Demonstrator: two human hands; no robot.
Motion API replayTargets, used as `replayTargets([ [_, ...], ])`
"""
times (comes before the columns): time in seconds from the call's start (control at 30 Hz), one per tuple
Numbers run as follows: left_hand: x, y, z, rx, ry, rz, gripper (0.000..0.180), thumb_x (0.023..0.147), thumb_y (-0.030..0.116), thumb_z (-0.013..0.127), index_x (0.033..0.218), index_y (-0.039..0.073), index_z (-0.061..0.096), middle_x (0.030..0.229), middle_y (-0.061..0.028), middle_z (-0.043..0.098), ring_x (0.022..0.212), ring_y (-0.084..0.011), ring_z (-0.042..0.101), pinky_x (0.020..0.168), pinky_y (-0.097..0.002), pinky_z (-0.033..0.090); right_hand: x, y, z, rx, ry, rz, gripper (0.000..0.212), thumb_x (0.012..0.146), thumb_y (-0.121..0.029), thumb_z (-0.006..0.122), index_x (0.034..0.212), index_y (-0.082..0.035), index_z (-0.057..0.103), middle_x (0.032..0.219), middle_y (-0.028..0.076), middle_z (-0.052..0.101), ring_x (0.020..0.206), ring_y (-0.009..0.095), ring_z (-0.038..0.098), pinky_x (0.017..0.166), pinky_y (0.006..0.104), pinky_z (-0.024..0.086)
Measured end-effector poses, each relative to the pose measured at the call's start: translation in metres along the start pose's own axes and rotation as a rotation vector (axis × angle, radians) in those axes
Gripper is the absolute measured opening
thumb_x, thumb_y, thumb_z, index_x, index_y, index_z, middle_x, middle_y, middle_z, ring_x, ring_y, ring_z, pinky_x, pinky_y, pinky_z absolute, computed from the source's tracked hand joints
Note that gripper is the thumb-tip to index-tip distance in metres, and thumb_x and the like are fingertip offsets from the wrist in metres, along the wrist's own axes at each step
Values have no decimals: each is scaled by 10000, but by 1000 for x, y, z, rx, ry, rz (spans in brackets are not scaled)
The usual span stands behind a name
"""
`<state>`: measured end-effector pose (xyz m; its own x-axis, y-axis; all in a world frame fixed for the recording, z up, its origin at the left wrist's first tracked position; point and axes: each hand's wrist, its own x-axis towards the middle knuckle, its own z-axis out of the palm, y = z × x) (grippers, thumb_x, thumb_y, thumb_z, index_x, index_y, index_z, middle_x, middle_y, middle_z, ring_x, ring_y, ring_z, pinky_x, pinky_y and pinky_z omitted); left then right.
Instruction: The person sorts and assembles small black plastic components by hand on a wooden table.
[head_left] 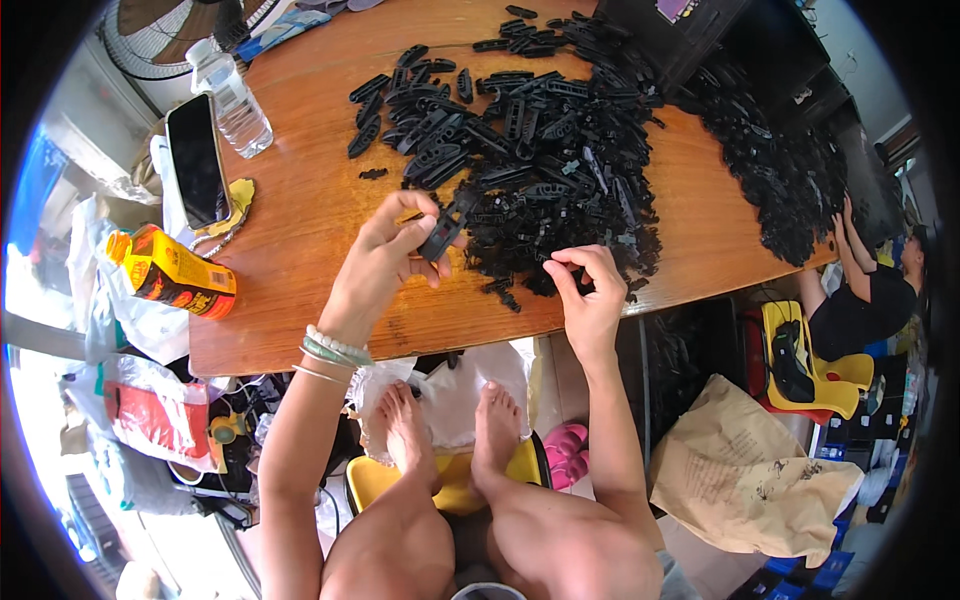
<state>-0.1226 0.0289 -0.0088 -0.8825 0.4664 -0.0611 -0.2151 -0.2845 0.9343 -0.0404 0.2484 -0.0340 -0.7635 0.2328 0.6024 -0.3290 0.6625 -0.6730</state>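
My left hand [385, 255], with bracelets on its wrist, grips a long black plastic part [441, 236] between thumb and fingers above the table's near side. To its right, my right hand [592, 290] is closed in a pinch, thumb tip against the index finger. Whether something small sits between those fingertips I cannot make out. Just beyond both hands spreads a heap of black plastic parts [545, 130]: longer slotted pieces lie toward the far side, small clip-like bits toward me. One small black piece [373, 174] lies apart on the wood, left of the heap.
On the wooden table [290, 250] at left stand an orange-capped yellow bottle [182, 272], a phone [198, 160] and a clear water bottle [230, 100]. Black bins [700, 40] stand far right. Another person [865, 300] reaches into a second heap [770, 180]. A brown paper sack [750, 470] lies below right.
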Motion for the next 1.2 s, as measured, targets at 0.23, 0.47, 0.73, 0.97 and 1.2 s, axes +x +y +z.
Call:
replayTargets([
  [0.23, -33, 8, 11, 280, 15, -45, 287, 791, -76, 608, 1027, 8, 467, 877, -91, 590, 663, -100, 577, 524, -212, 470, -8, -20, 1, 340, 11, 266, 183, 806, 54, 628, 980, 10, 662, 882, 78, 638, 755, 105, 552, 644, 211, 442],
  [0.47, -56, 8, 24, 169, -83, -27, 258, 822, -66, 576, 1071, -42, 515, 857, -72, 616, 743, -138, 653, 661, -242, 555, -6, -68, 13, 371, -182, -36, 184, 716, 84, 671, 883, 8, 660, 847, 93, 618, 778, 215, 568, 676, 298, 458],
  [0.73, -60, 15, 25, 89, -90, -129, 282, 835, -58, 578, 1100, -92, 488, 944, -161, 641, 830, -197, 673, 697, -254, 562, -13, -66, 16, 263, -69, -177, 224, 699, 114, 664, 895, 6, 652, 851, 91, 611, 773, 232, 560, 643, 307, 456],
  [0.97, -61, 13, 26, 88, -57, -125, 243, 846, -40, 572, 1076, -83, 509, 909, -143, 642, 802, -180, 667, 698, -257, 555, -11, -62, 14, 135, -156, -330, 230, 715, 73, 672, 937, 14, 649, 904, 103, 618, 812, 227, 564, 696, 320, 460],
  [1.2, -65, 5, 29, 200, -22, -41, 205, 855, 18, 591, 1046, -45, 553, 883, -110, 641, 763, -130, 646, 685, -238, 536, -23, -56, 11, 551, -410, 445, 239, 798, -65, 675, 1017, 21, 634, 826, 63, 587, 770, 116, 518, 627, 243, 379],
])
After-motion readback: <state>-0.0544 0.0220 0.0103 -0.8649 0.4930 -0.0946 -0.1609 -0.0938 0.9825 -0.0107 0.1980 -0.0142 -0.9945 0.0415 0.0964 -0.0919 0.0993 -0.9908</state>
